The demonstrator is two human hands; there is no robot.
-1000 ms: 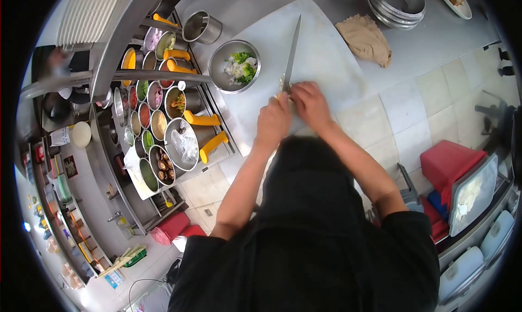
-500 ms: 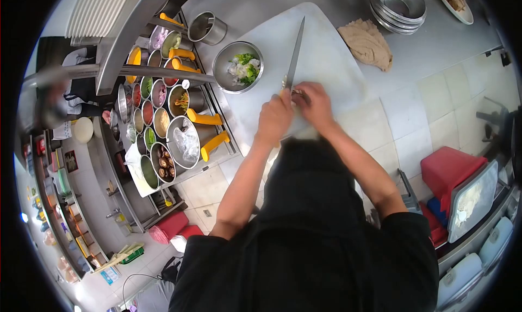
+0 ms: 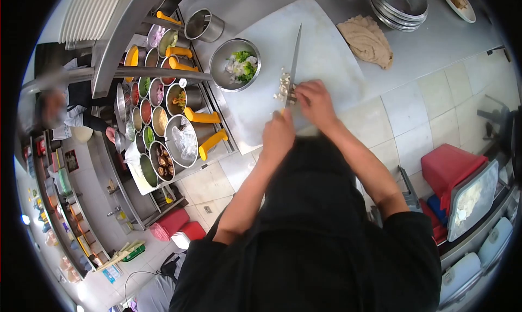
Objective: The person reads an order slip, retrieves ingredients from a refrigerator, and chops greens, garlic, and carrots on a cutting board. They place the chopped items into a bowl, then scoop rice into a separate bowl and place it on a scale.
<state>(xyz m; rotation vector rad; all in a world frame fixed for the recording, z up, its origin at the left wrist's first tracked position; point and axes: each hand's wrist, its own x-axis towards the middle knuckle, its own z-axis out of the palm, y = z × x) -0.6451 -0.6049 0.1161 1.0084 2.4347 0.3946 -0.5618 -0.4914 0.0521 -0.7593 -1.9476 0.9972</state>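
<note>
My left hand [image 3: 279,133] is wrapped round the handle of a long kitchen knife [image 3: 296,59], whose blade points away from me over the white cutting board [image 3: 321,45]. Small pale diced pieces [image 3: 284,86] lie along the blade, mostly on its left side. Close against the blade's right side, my right hand [image 3: 315,102] has its fingers bent and pressed together; what they hold is hidden beneath them. A steel bowl [image 3: 216,67] with chopped greens and whitish pieces [image 3: 242,67] stands on the board's left part.
Left of the board, several steel containers [image 3: 182,140] hold ingredients, some with yellow handles [image 3: 213,143] sticking out. A brown cloth [image 3: 365,40] and stacked steel bowls [image 3: 399,7] sit at the right. A co-worker's hand [image 3: 111,134] is beyond the containers.
My left hand and the knife have shifted slightly toward me. More diced pieces now show left of the blade. The co-worker has leaned in, a hand lower at a small metal vessel.
</note>
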